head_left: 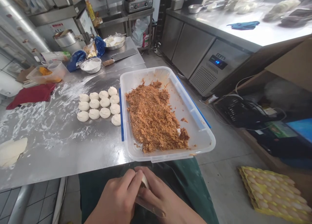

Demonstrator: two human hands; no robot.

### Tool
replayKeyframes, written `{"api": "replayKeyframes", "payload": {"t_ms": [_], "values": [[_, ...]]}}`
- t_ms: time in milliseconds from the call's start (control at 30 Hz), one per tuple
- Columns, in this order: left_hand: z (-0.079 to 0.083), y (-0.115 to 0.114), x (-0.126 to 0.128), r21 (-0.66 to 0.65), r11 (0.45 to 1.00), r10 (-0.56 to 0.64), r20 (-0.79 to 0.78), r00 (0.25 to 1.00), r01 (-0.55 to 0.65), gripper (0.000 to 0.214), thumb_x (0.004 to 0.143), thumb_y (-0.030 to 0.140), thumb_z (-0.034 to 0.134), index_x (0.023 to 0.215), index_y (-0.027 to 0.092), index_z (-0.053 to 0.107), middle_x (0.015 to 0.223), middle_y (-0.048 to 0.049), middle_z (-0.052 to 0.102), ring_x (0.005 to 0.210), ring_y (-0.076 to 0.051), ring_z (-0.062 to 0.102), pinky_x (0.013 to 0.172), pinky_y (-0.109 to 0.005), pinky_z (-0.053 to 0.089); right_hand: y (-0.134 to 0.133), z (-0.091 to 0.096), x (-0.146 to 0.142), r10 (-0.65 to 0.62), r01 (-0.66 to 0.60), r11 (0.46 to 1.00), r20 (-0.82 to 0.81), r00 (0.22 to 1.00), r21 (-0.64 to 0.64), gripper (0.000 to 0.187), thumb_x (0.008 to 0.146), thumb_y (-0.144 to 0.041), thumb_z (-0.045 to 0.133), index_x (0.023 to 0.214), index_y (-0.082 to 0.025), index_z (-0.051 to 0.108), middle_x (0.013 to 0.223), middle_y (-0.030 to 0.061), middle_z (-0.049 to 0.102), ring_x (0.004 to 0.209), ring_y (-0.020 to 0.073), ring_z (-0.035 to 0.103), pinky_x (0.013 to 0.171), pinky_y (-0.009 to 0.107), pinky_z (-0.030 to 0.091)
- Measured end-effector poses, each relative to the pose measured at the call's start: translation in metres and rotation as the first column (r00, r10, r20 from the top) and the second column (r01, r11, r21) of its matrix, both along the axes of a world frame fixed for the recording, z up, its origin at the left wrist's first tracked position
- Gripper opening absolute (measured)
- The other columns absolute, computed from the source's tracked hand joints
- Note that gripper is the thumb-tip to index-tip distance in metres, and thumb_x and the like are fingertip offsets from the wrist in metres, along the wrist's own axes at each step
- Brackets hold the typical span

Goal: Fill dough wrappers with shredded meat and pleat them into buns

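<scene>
My left hand [119, 194] and my right hand [159, 190] meet in front of the dark green apron, their fingers closed around a small dough bun [145, 181]. Only a pale strip of its dough shows between the fingers. Under the right fingers lies a slim flat tool [150, 205], mostly covered by the hand. Just beyond the hands, a clear plastic tub [198, 142] with blue side clips holds reddish-brown minced filling [153, 116]. Left of the tub, several pleated white buns [94, 103] sit in rows on the steel table [65, 162].
Rolled dough [12, 151] lies at the table's left edge, near a red cloth [31, 95]. A cleaver [123, 56] and a bowl of flour [91, 65] stand farther back. Egg trays [275, 193] rest on the floor at right, below a steel counter [207, 25].
</scene>
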State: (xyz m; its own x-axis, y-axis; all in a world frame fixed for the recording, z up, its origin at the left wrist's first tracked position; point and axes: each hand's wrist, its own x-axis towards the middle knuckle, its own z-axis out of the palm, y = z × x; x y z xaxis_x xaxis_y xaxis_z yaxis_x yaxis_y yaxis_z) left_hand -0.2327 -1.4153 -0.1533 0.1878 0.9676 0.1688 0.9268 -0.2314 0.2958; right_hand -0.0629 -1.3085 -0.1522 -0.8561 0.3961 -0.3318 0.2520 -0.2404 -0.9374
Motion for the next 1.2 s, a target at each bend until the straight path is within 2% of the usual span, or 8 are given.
{"api": "replayKeyframes", "payload": {"t_ms": [100,267,400,567,733,867,1033,1200], "values": [[0.002,0.002,-0.003,0.011,1.000,0.027,0.086,0.996,-0.028,0.025,0.089,0.004,0.045,0.103,0.019,0.060,0.083,-0.0035,0.062,0.061,-0.019,0.066,0.049,-0.031,0.057,-0.008,-0.012,-0.002,-0.177,0.169,0.951,-0.009,0.984,-0.261,0.046,0.103,-0.064,0.046,0.107,-0.023,0.069,0.102,0.0053,0.069,0.094,0.0249,0.060,0.087,0.039,0.048],[0.005,0.003,-0.001,0.063,0.998,0.017,0.109,0.994,-0.024,0.050,0.093,0.005,0.045,0.142,0.013,0.052,0.103,-0.0081,0.071,0.069,-0.016,0.071,0.058,-0.027,0.060,-0.029,-0.040,-0.019,-0.442,0.352,0.697,0.012,0.897,-0.625,0.056,0.100,-0.070,0.050,0.086,-0.019,0.067,0.071,0.0004,0.061,0.066,0.0173,0.052,0.064,0.031,0.043],[0.004,0.003,0.003,0.075,0.996,0.036,0.158,0.987,-0.048,0.036,0.094,0.005,0.048,0.124,0.017,0.060,0.086,-0.0026,0.067,0.060,-0.015,0.067,0.053,-0.026,0.057,-0.032,-0.042,-0.025,-0.464,0.355,0.698,-0.014,0.886,-0.622,0.053,0.099,-0.066,0.056,0.082,-0.017,0.068,0.064,-0.0013,0.059,0.060,0.0143,0.049,0.060,0.029,0.039],[0.001,0.002,0.003,0.051,0.999,0.002,0.053,0.999,-0.004,0.054,0.089,0.002,0.044,0.141,0.011,0.054,0.108,-0.0101,0.073,0.074,-0.017,0.074,0.056,-0.027,0.060,-0.030,-0.041,-0.023,-0.477,0.436,0.657,0.109,0.872,-0.614,0.056,0.097,-0.071,0.054,0.086,-0.019,0.070,0.068,-0.0004,0.061,0.062,0.0164,0.053,0.059,0.030,0.044],[0.001,0.000,0.000,0.041,0.999,0.019,0.137,0.990,-0.025,0.034,0.089,0.005,0.047,0.118,0.016,0.063,0.086,-0.0040,0.066,0.061,-0.017,0.067,0.052,-0.028,0.058,-0.030,-0.043,-0.025,-0.451,0.373,0.678,0.043,0.892,-0.634,0.052,0.097,-0.067,0.058,0.085,-0.017,0.070,0.065,-0.0002,0.062,0.058,0.0152,0.054,0.056,0.028,0.044],[-0.002,0.000,0.000,0.030,1.000,0.003,0.048,0.999,-0.005,0.053,0.090,0.002,0.043,0.142,0.011,0.054,0.102,-0.0088,0.072,0.071,-0.017,0.072,0.057,-0.028,0.059,-0.028,-0.043,-0.024,-0.458,0.419,0.676,0.100,0.883,-0.607,0.058,0.097,-0.071,0.054,0.081,-0.018,0.069,0.067,0.0012,0.063,0.060,0.0157,0.054,0.057,0.028,0.043],[0.002,0.000,-0.003,0.026,1.000,0.009,0.104,0.994,-0.012,0.030,0.093,0.007,0.046,0.115,0.017,0.062,0.082,-0.0029,0.063,0.057,-0.018,0.063,0.049,-0.031,0.053,-0.029,-0.041,-0.024,-0.411,0.321,0.702,0.005,0.911,-0.636,0.053,0.099,-0.065,0.057,0.081,-0.016,0.068,0.066,0.0010,0.062,0.057,0.0140,0.052,0.056,0.028,0.042],[0.008,0.002,-0.005,0.009,1.000,0.000,0.045,0.999,0.000,0.049,0.093,0.003,0.043,0.140,0.012,0.054,0.100,-0.0075,0.071,0.068,-0.017,0.071,0.053,-0.028,0.056,-0.029,-0.046,-0.026,-0.470,0.421,0.707,0.067,0.880,-0.568,0.059,0.100,-0.069,0.052,0.079,-0.016,0.068,0.068,0.0021,0.063,0.061,0.0139,0.054,0.059,0.027,0.043]]}}
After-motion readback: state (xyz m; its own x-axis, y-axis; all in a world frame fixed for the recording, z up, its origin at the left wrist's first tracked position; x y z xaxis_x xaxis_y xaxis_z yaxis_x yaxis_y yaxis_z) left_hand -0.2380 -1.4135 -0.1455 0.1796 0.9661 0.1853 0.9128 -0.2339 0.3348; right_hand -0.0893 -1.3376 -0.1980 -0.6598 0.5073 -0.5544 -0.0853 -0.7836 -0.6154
